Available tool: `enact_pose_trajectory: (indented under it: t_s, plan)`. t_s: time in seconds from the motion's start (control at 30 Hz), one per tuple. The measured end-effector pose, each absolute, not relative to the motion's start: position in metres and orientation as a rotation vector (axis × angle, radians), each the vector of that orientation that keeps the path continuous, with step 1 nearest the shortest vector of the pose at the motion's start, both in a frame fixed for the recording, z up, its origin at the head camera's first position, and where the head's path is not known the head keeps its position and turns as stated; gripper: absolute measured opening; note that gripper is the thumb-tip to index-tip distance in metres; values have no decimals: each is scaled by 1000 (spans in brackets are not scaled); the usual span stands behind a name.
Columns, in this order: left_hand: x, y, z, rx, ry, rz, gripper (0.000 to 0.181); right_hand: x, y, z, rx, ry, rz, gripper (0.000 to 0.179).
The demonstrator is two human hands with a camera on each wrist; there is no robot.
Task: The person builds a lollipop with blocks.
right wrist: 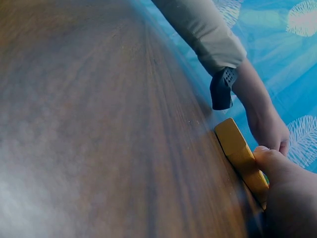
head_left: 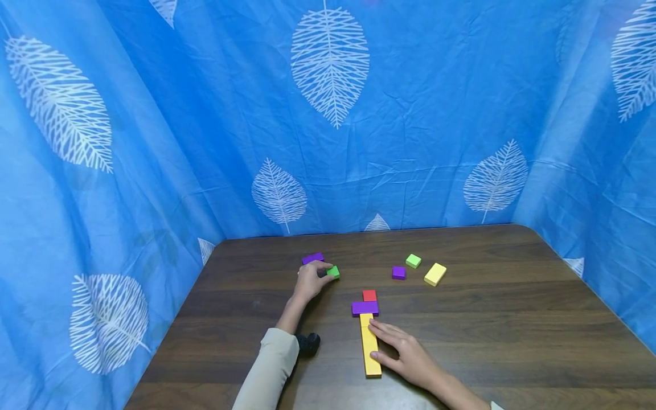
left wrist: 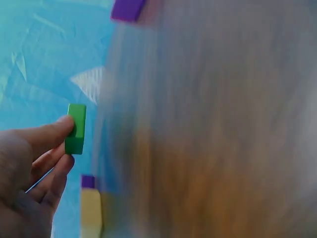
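Observation:
My left hand [head_left: 310, 282] pinches a small green block [left wrist: 76, 129] between thumb and fingers, at the back left of the table. Just beyond that hand lies a purple block [head_left: 312, 258], partly covered by it. A line of yellow blocks [head_left: 371, 361] runs away from me at the front middle, topped by a crosswise purple block [head_left: 365, 308] and then a red block [head_left: 369, 295]. Resting against the line's right side is my right hand [head_left: 410, 356], its fingers extended and its fingertips at the yellow blocks. The right wrist view shows the thumb touching their edge.
Farther back to the right lie a purple block [head_left: 398, 273], a lighter green block [head_left: 413, 261] and a yellow block [head_left: 435, 274]. The dark wooden table [head_left: 492, 330] meets a blue leaf-patterned curtain [head_left: 410, 114] behind. A black wrist device [head_left: 309, 344] hangs under my left forearm.

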State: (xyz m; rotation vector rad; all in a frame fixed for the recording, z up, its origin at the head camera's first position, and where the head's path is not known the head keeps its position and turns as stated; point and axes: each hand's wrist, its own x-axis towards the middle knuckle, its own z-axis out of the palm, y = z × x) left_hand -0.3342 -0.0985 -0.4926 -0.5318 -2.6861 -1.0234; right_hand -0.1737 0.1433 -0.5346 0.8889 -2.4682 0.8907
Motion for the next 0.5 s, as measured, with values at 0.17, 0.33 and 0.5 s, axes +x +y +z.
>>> enact_pose_trajectory:
  t_s: [0.17, 0.33, 0.5]
  plan:
    - [-320, -88, -490, -678, -2657, -1082, 24, -174, 143, -534, 888, -2478, 892, 50]
    - [-311, -81, -491, -779, -2659, -1079, 24, -174, 144, -534, 891, -2466, 893, 50]
    - [-310, -79, -497, -827, -2680, -1060, 24, -174, 143, -534, 895, -2470, 890, 50]
